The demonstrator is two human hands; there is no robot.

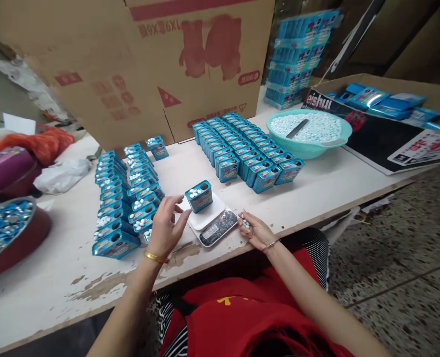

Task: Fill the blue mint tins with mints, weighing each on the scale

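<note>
A blue tin (199, 197) topped with white candies stands on the white plate of a small scale (217, 229). My left hand (168, 223) is just left of that tin, thumb and fingers apart, with nothing between them. To the right of the scale, my right hand (256, 231) is curled around several white candies (246, 223). Rows of blue tins with white candies on top (142, 198) stand left of my left hand. Behind the scale are rows of blue tins with dark round openings (242, 148).
A turquoise bowl (316, 146) of white candies holds a dark scoop. A large cardboard box (160, 59) stands behind. Blue packs are stacked (294, 59) at the back right, beside an open box (383, 134). A red bowl (27, 243) of lids sits left.
</note>
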